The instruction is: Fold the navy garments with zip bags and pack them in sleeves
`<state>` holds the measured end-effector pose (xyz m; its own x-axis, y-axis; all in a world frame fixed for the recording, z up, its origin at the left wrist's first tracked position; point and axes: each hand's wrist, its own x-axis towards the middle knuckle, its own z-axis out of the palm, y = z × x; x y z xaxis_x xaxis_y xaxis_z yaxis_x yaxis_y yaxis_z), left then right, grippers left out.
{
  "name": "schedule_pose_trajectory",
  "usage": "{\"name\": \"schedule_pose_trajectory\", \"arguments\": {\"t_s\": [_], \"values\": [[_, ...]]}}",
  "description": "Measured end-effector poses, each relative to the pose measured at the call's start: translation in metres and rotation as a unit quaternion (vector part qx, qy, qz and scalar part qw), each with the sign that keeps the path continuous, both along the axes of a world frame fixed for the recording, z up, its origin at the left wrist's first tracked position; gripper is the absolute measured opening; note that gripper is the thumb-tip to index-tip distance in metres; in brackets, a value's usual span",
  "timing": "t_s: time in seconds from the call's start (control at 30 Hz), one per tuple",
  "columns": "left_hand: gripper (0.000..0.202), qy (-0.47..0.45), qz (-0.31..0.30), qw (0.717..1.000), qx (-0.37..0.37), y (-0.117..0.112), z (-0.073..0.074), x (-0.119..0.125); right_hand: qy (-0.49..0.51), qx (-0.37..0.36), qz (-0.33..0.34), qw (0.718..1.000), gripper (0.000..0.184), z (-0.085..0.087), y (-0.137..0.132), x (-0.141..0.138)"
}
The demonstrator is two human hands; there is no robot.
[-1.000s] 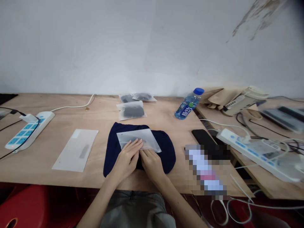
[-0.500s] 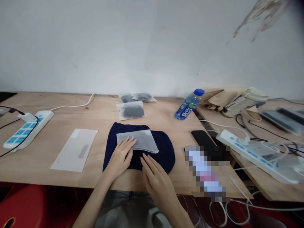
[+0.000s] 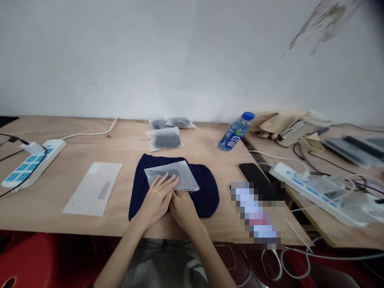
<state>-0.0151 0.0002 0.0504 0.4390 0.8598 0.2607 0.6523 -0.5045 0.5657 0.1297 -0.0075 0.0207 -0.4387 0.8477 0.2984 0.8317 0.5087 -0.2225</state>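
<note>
A frosted zip bag (image 3: 186,176) lies on a dark navy cloth (image 3: 207,188) on the table in front of me. My left hand (image 3: 159,196) rests flat on the bag's near left part, fingers stretched out over it. Close beside it, my right hand (image 3: 183,206) reaches in at the bag's near edge. Its fingertips are hidden by the bag, so I cannot see whether they hold anything. A darker patch shows through the bag just beyond my left fingertips.
A flat frosted bag (image 3: 94,192) lies left; filled frosted bags (image 3: 166,139) lie behind. A blue-capped bottle (image 3: 235,132), a black phone (image 3: 250,174) and a blurred-out screen (image 3: 255,214) are right. Power strips (image 3: 33,164) with cables stand at both sides.
My right hand has moved up and left, its fingers now hidden at the bag's near edge. A dark patch has appeared inside the bag. My left hand stays on it.
</note>
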Motion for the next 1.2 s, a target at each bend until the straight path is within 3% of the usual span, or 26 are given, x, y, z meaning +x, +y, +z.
{"name": "schedule_pose_trajectory", "arguments": {"t_s": [0.13, 0.37, 0.53, 0.7, 0.8, 0.87, 0.97, 1.07, 1.13, 1.2], "values": [[0.046, 0.002, 0.012, 1.000, 0.000, 0.004, -0.004, -0.003, 0.035, 0.017, 0.015, 0.999, 0.041, 0.007, -0.005, 0.004], [0.046, 0.017, 0.008, 1.000, 0.014, 0.005, -0.006, -0.005, 0.028, 0.030, 0.004, 0.999, 0.040, 0.007, -0.052, 0.025], [0.046, 0.010, 0.003, 1.000, 0.014, 0.005, -0.006, -0.004, 0.007, 0.014, -0.019, 1.000, 0.042, -0.003, -0.037, 0.015], [0.047, 0.016, 0.003, 1.000, 0.009, 0.003, -0.004, -0.005, 0.044, 0.011, -0.016, 0.999, 0.036, 0.006, -0.014, 0.002], [0.046, 0.025, -0.002, 1.000, 0.009, 0.001, 0.001, -0.005, 0.102, 0.003, -0.010, 0.995, 0.036, 0.015, -0.021, 0.005], [0.044, 0.021, -0.007, 1.000, 0.015, 0.004, 0.005, -0.004, 0.152, -0.014, -0.050, 0.987, 0.035, 0.017, -0.031, 0.014], [0.037, 0.012, -0.020, 0.999, 0.031, 0.018, 0.015, 0.004, 0.250, -0.053, -0.178, 0.950, 0.029, 0.012, -0.039, 0.034], [0.034, 0.010, -0.092, 0.995, 0.030, 0.045, 0.026, 0.021, 0.376, -0.116, -0.286, 0.874, 0.034, 0.005, -0.031, 0.053], [0.034, 0.010, -0.176, 0.984, 0.009, 0.069, 0.031, 0.037, 0.457, -0.165, -0.307, 0.819, 0.043, 0.003, -0.020, 0.061], [0.030, 0.020, -0.256, 0.966, -0.025, 0.092, 0.033, 0.051, 0.509, -0.199, -0.300, 0.782, 0.050, 0.003, -0.008, 0.064]]}}
